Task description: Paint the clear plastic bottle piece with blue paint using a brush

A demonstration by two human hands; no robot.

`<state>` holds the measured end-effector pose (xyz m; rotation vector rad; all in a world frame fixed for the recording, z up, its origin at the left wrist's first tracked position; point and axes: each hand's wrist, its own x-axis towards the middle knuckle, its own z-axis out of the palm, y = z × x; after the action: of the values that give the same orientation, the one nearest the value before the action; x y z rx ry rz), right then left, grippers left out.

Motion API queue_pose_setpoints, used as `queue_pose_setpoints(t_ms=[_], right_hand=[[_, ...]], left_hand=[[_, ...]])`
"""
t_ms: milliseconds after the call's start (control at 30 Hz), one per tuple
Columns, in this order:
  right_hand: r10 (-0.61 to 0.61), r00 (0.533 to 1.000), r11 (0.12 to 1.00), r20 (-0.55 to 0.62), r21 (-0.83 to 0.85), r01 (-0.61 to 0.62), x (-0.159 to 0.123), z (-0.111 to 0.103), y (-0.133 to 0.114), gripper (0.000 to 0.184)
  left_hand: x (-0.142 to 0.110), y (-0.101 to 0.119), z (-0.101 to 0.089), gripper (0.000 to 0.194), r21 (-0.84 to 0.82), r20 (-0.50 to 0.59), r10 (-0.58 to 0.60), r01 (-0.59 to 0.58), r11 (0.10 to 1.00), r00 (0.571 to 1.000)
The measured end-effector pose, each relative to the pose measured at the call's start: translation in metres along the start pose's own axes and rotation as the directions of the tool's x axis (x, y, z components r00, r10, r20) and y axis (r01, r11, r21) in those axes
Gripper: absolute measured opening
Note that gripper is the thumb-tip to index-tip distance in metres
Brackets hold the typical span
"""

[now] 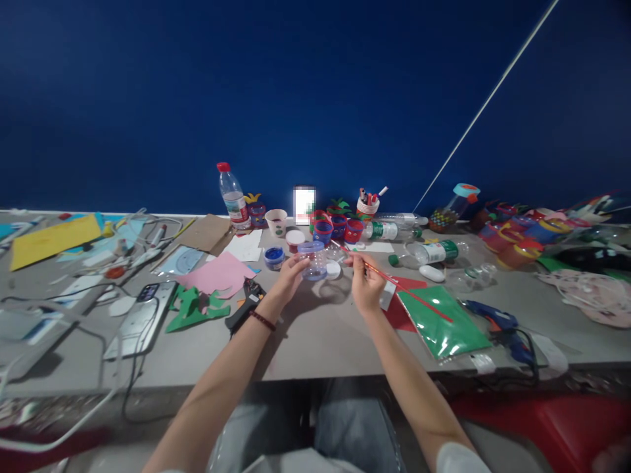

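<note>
My left hand [288,279] is closed around a clear plastic bottle piece [314,263], cut like a cup, with a bluish tint near its rim. My right hand [367,284] grips a long red paintbrush [414,294]; its tip points up and left, close to the bottle piece but apart from it. An open jar of blue paint [274,258] stands just left of the piece. Beyond it sits a round container with a white top [296,238]. Near the piece on the right lies a white lid [333,269]. Small red and blue painted cups [323,230] stand behind.
A water bottle [233,197] and a paper cup [276,222] stand by the blue wall. To the left are a black glue gun [245,307], green paper scraps [202,309] and a phone [140,318]. A green packet [444,322] and a blue glue gun [503,325] lie right.
</note>
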<state>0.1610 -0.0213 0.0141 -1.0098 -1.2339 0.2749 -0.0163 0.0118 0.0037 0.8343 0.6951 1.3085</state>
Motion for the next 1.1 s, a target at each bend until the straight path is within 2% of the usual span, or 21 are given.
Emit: queue_pose_setpoints(t_ms=[200, 300, 500, 667, 800, 900, 1000, 1100], right_hand=[[0.071, 0.978, 0.993, 0.195, 0.076, -0.087, -0.002, 0.005, -0.017, 0.022], [0.085, 0.958, 0.979, 0.275, 0.157, -0.132, -0.004, 0.01, -0.02, 0.031], [0.118, 0.946, 0.96, 0.303, 0.208, -0.186, -0.009, 0.016, -0.015, 0.049], [0.051, 0.963, 0.994, 0.266, 0.082, -0.075, -0.01, 0.015, -0.01, 0.055], [-0.039, 0.959, 0.997, 0.28, -0.053, 0.056, -0.013, 0.016, -0.008, 0.057], [-0.088, 0.958, 0.991, 0.272, -0.078, 0.113, -0.014, 0.017, -0.009, 0.055], [-0.114, 0.965, 0.992, 0.237, -0.027, 0.124, -0.012, 0.016, -0.011, 0.04], [-0.089, 0.979, 0.995, 0.186, 0.051, 0.08, -0.009, 0.012, -0.012, 0.023]], left_hand=[[-0.005, 0.002, 0.0, 0.044, -0.07, 0.178, -0.046, 0.06, 0.996, 0.983], [-0.006, 0.002, 0.0, 0.045, -0.067, 0.232, -0.053, 0.071, 0.995, 0.971], [-0.005, 0.003, 0.002, 0.046, -0.067, 0.228, -0.04, 0.057, 0.996, 0.973], [-0.007, 0.005, 0.004, 0.045, -0.018, 0.276, -0.088, 0.097, 0.995, 0.957], [-0.01, 0.003, 0.007, 0.047, 0.039, 0.241, -0.09, 0.083, 0.996, 0.966], [-0.011, 0.003, 0.009, 0.048, 0.061, 0.198, -0.099, 0.088, 0.994, 0.975], [-0.009, 0.003, 0.01, 0.046, 0.058, 0.114, -0.079, 0.073, 0.996, 0.99], [-0.006, 0.003, 0.009, 0.042, 0.081, 0.009, -0.035, 0.034, 0.996, 0.999]])
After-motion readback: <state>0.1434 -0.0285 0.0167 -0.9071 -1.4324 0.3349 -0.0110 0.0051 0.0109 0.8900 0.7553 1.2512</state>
